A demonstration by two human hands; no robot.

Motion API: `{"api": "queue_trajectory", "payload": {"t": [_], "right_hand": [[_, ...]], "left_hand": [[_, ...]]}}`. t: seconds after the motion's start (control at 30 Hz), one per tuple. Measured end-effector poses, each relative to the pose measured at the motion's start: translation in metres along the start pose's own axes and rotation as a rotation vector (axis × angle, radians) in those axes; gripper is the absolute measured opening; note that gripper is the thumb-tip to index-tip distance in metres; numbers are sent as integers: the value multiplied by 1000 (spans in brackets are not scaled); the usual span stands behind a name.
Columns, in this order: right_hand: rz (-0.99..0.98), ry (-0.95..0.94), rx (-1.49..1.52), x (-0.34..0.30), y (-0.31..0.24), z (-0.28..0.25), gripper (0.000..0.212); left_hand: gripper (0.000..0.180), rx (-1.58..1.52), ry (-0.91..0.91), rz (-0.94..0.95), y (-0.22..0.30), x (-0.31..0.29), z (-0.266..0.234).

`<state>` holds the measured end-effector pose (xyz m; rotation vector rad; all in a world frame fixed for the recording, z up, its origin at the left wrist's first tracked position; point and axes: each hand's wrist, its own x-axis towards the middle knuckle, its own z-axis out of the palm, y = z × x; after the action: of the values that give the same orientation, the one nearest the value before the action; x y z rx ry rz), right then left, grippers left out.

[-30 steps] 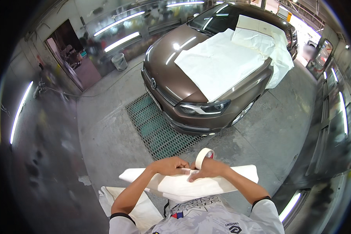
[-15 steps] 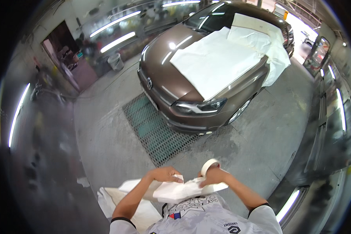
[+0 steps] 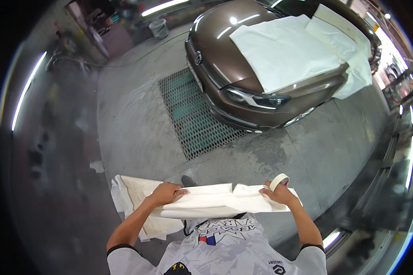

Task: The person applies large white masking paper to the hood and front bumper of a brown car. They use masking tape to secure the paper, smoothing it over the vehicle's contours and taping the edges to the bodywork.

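Pinching opp. ends, our L hand (image 3: 166, 193) & R hand (image 3: 279, 195) hold white paper (image 3: 211, 200) stretched btwn them, just in front of our shirt (image 3: 234, 245). It's a long, narrow piece, creased lengthwise, w/ a small notch mid top edge. Cream tape roll (image 3: 274, 184) sits at the R hand; more off-white paper (image 3: 135, 189) shows beside our L forearm. Beyond: grey, scuffed floor (image 3: 133, 119) w/ metal grate (image 3: 192, 114) over green; brown car (image 3: 229, 41), bonnet partly under white sheeting (image 3: 289, 50); pale bucket (image 3: 159, 28) farther back; lit tube (image 3: 28, 91) far L.
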<state>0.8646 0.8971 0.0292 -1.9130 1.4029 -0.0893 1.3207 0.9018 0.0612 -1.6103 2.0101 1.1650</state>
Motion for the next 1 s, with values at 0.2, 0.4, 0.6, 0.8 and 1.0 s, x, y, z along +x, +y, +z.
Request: {"api": "queue_trajectory", "payload": {"t": [0.2,0.4,0.6,0.8,1.0], "right_hand": [[167,577,-252,-1,180,-20,32],[-52,381,-467,163,88,179,46],[-23,-224,186,205,-188,404,55],[-631,-194,302,140,-317,468,74],[-1098,-2,309,113,-386,377,50]], "left_hand": [[42,-407,856,-546,-282,-140,67],[43,-1492,1373,-333,-266,-218,80],[39,-1864,1548,-435,-262,-228,191],[42,-2060,1585,65,-257,-218,257],[38,-1128,1204,-113,-224,-155,282]]}}
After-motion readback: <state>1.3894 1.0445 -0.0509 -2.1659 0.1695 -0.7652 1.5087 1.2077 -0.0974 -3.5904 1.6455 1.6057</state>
